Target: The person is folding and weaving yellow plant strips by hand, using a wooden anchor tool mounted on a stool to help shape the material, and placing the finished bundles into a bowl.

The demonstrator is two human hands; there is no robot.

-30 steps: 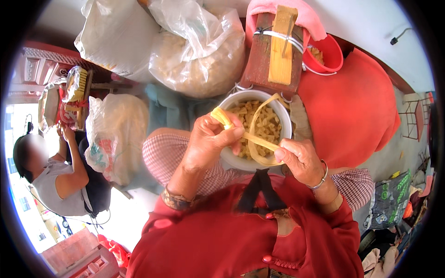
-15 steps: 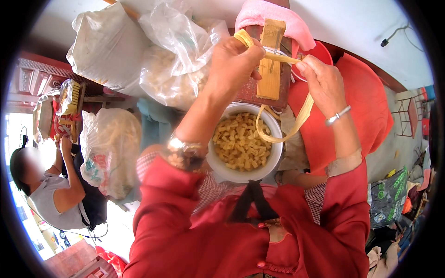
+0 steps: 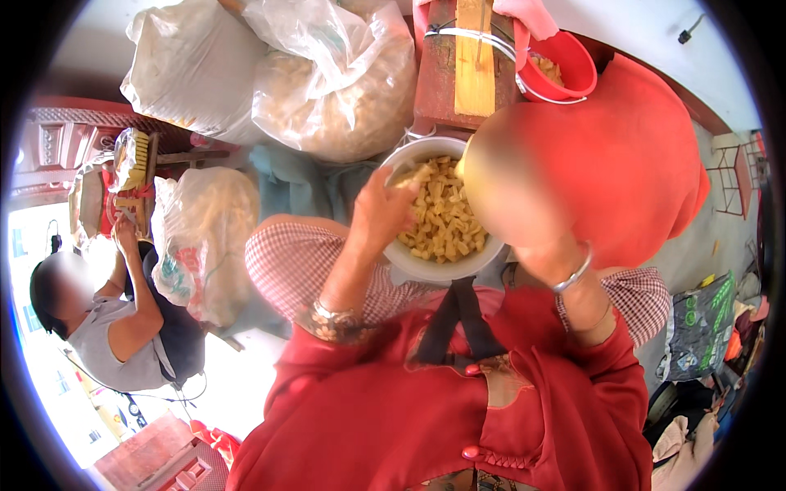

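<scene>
A large red cushion [image 3: 630, 164] sits right of a clear sack [image 3: 344, 90]. Between them, on the lap, a white bowl [image 3: 438, 266] holds short yellow pieces [image 3: 446, 221]. The left hand [image 3: 385, 209] pinches one pale piece [image 3: 413, 174] in its fingers, long axis running left-right. The right hand is blurred; I cannot tell its grip.

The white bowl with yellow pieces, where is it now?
In the head view the white bowl sits centre, on the person's lap, below the wooden block; the left hand reaches into it.
</scene>
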